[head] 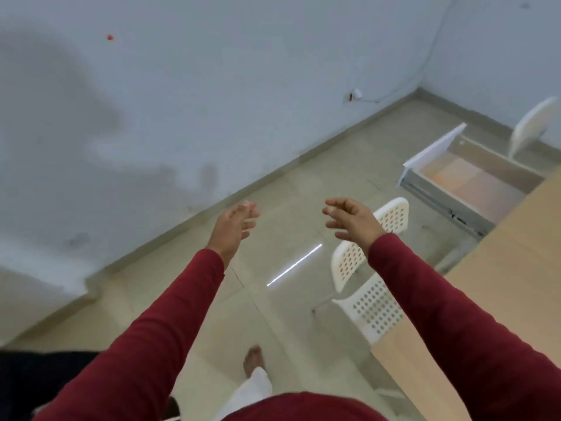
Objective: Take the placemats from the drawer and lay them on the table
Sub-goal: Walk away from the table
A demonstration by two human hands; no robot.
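Observation:
A drawer [431,150] with a white front stands pulled open at the upper right, under the end of a light wooden table [516,268]. Pale orange and pink placemats [467,177] lie flat inside it. Both my arms in dark red sleeves reach forward over the floor. My left hand [233,226] is held out with loosely curled fingers and holds nothing. My right hand [352,218] is also empty with fingers spread, well short and left of the drawer.
A white perforated chair [370,268] stands between me and the drawer, beside the table's edge. Another white chair [531,126] is at the far right by the wall. A grey wall runs along the left. My bare foot [253,360] is on the tiled floor.

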